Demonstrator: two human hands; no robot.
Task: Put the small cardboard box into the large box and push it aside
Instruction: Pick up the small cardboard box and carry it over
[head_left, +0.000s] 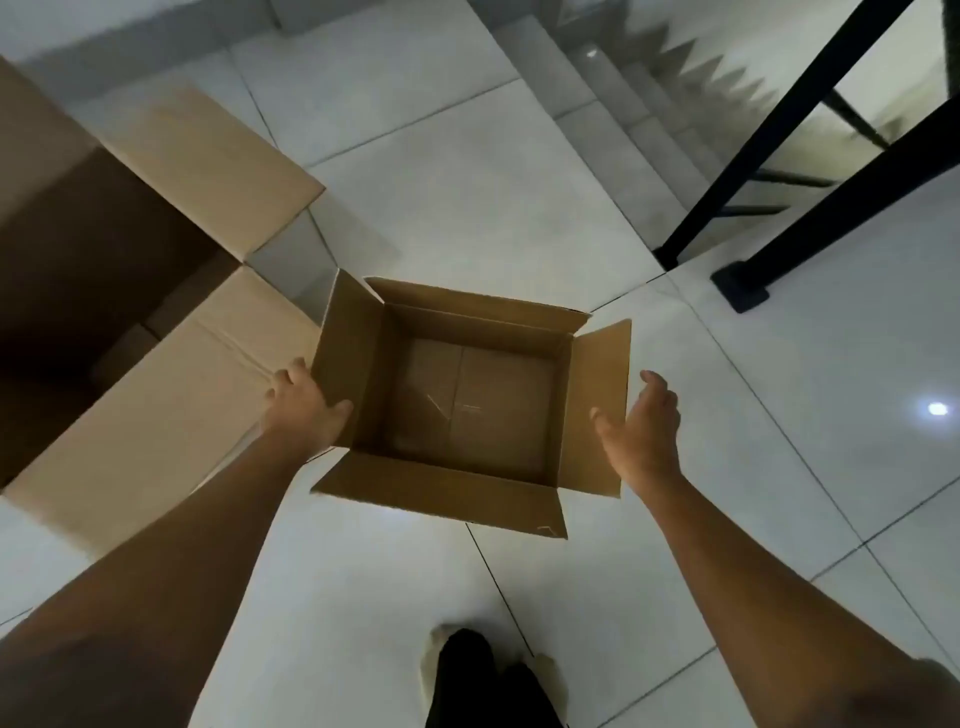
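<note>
Tiled floor (467, 197), stairs (649, 104), black railing (769, 130)

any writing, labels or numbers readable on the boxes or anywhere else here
None can be read.
Small box: plain brown card inside and on its flaps; only pale scuff marks on the bottom, no letters.
Large box: plain card, nothing printed on the parts in view; its inside is too dark to tell.
Floor tiles and black railing: no signs or markings.

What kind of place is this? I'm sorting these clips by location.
Probably an indoor stair landing: glossy tiled floor, stairs going down, and a black railing beside them. Two cardboard boxes stand on the tiles.
</note>
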